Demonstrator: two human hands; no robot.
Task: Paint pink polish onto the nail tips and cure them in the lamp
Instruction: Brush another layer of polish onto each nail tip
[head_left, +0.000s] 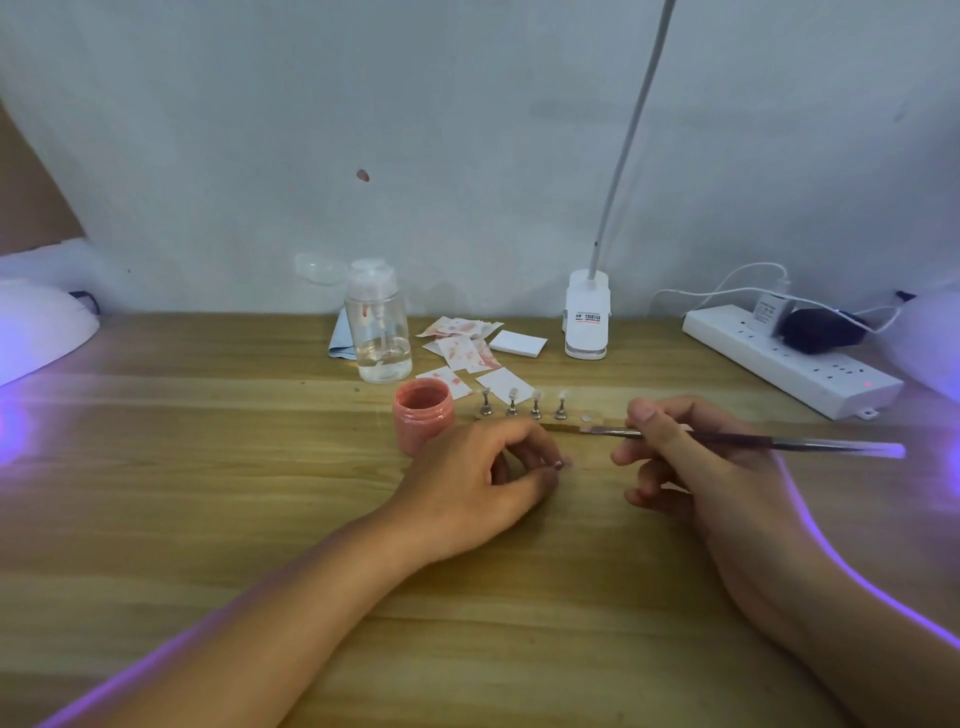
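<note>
Fingers (524, 457) of the left hand (467, 493) pinch a small stand carrying a nail tip (562, 463) low over the wooden counter (208, 441), just right of the jar of pink polish (422, 410). The right hand (691, 467) grips a thin brush (753, 441) held crosswise, its bristle end pointing left, near that tip. Four more tips on stands (524, 405) stand in a row just behind the hands, and a curing lamp (36, 327) glows violet at the far left.

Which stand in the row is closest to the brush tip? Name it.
The rightmost stand of the four, just behind the brush tip; the other three sit farther left, toward the pink jar.
</note>
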